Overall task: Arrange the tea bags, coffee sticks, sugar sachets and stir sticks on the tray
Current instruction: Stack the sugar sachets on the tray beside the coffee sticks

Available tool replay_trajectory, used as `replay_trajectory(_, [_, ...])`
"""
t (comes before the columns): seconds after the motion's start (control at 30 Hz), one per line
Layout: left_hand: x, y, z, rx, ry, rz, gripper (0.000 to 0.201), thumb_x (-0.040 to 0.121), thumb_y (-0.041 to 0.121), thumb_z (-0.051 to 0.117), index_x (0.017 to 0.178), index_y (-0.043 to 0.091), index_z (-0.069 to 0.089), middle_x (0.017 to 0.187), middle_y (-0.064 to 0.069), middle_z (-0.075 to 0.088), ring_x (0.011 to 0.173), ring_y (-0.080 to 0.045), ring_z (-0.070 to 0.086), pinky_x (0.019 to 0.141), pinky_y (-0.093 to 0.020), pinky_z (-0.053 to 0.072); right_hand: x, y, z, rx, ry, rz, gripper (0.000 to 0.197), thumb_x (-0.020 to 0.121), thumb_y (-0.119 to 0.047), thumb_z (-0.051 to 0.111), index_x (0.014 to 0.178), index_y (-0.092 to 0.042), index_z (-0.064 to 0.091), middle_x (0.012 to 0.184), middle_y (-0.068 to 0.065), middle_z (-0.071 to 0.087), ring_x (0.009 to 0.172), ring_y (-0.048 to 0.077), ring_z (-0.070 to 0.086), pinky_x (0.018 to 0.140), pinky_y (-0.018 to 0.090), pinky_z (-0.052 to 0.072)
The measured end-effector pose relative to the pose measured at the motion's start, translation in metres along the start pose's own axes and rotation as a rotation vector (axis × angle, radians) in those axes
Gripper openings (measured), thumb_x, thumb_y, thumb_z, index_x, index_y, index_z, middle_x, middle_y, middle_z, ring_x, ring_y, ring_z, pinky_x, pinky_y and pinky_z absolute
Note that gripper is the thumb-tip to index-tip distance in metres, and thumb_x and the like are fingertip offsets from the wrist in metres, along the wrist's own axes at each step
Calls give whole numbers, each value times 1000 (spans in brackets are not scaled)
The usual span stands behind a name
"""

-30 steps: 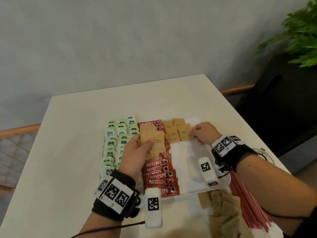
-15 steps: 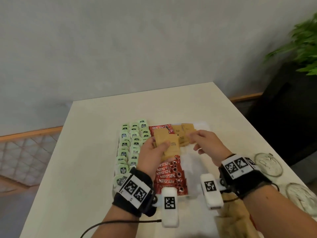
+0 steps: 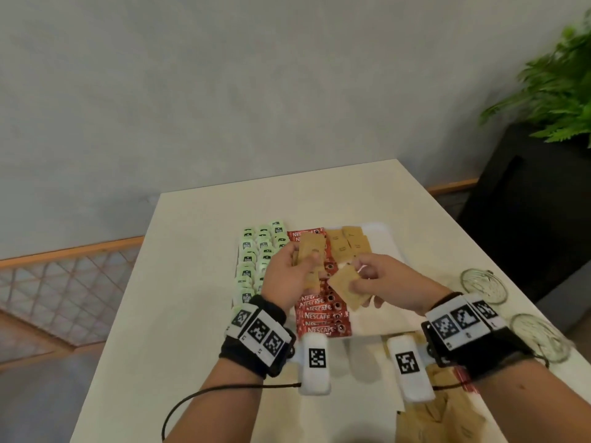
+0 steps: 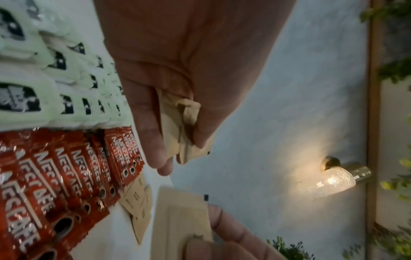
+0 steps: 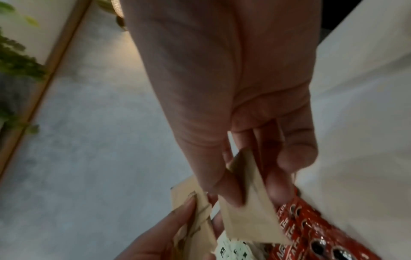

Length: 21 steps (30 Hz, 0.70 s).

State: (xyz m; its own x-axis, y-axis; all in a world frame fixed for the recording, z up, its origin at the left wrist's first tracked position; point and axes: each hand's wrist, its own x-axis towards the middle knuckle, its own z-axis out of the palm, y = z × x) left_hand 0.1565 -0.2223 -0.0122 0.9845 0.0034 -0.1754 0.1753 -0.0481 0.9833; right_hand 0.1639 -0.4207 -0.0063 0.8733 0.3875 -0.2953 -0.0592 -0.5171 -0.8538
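Sugar sachets (image 3: 309,254) stay fanned in the left hand (image 3: 289,276); the right hand (image 3: 380,282) pinches one sachet (image 3: 347,287) above the coffee sticks (image 3: 321,318). Best laid overlapping the sachet row (image 3: 350,244) on the tray (image 3: 388,241).

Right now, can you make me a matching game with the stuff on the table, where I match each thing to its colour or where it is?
Things:
1. tea bags
2. coffee sticks
3. single sugar sachet
4. bunch of sugar sachets

Colour or place:
A. red, in the tray's middle column
B. brown, pinched in the right hand
C. pale green, in the left-side columns
D. brown, held in the left hand

Pairs: 1-C, 2-A, 3-B, 4-D
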Motion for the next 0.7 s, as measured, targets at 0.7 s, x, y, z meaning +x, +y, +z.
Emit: replay_trajectory(0.7, [-21,-17,12,185,-287,-21,15,94,25,62,99,12,68,83,-5,65,64,-14,67,57,-33,59,8,-22,-22,-187,-62,-64,55,63,-12,90,109,-18,60,72,-1,69,67,12,62,71,27,47])
